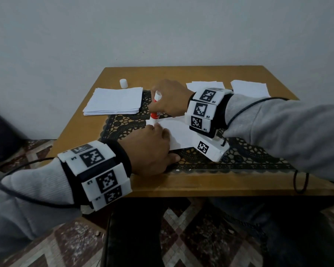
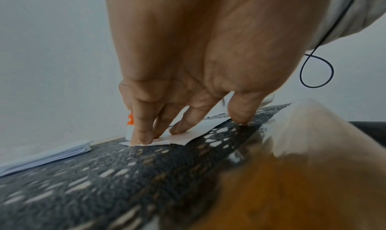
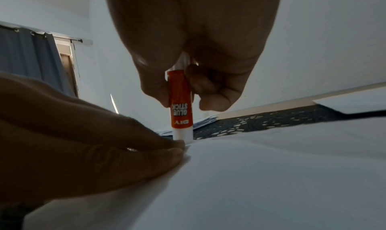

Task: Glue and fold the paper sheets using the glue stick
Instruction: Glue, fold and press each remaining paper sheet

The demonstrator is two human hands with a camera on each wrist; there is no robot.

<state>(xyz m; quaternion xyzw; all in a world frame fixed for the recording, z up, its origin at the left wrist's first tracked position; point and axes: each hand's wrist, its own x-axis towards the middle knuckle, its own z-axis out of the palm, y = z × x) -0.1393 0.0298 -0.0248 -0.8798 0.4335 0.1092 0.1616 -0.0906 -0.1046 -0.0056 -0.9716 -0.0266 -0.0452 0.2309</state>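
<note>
A white paper sheet (image 1: 178, 130) lies on the black lace mat (image 1: 123, 124) in the middle of the table. My right hand (image 1: 168, 101) grips an orange-and-white glue stick (image 1: 155, 110) upside down, its tip on the sheet's far left corner. In the right wrist view the glue stick (image 3: 181, 108) stands upright on the sheet (image 3: 271, 175), held between thumb and curled fingers. My left hand (image 1: 152, 149) lies flat with straight fingers pressing the sheet's left edge beside the tip. In the left wrist view its fingertips (image 2: 144, 137) press the paper (image 2: 183, 137) next to the glue stick (image 2: 130, 126).
A stack of white sheets (image 1: 114, 102) sits at the back left of the wooden table (image 1: 81, 128), with the white glue cap (image 1: 123, 83) behind it. More white papers (image 1: 204, 85) (image 1: 249, 88) lie at the back right. A wall stands right behind the table.
</note>
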